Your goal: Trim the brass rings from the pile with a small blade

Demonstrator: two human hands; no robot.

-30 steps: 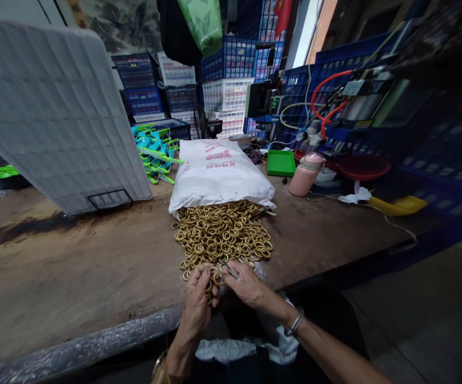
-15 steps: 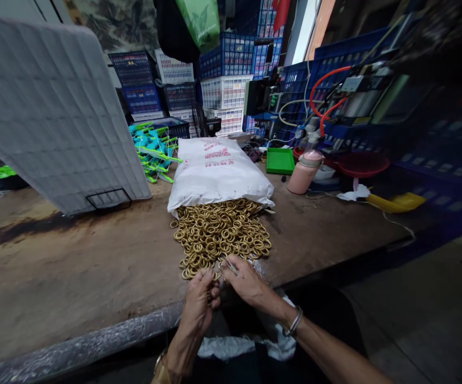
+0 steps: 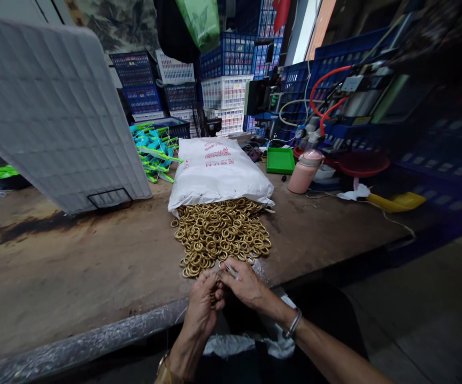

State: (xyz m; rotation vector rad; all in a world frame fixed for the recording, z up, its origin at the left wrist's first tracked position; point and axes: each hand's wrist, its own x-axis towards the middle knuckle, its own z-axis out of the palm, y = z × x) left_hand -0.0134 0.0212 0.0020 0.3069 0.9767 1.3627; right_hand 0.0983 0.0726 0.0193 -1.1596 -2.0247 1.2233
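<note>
On the table (image 3: 95,261), gold rings (image 3: 223,234) are heaped at the sack's (image 3: 223,178) mouth. A few are gripped in the curled left hand (image 3: 203,300); a slim tool (image 3: 231,271) is pinched in the right hand (image 3: 250,286). Left hand could be nicked if it slips.

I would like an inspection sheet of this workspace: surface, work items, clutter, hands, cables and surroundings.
Surface: brown, wooden-looking table; dark stain at left.
Work items: heap of gold-coloured rings at the near end of a white printed sack.
Clutter: green rectangular tray and pink bottle, right of the sack.
Hands: left hand holds a few rings, mostly hidden; right hand holds a slim metallic tool, kind unclear.
Cables: orange-red curved hose and thin pale cord, both at right.
Surroundings: stacked blue and white plastic crates behind; large off-white ribbed panel at left.
</note>
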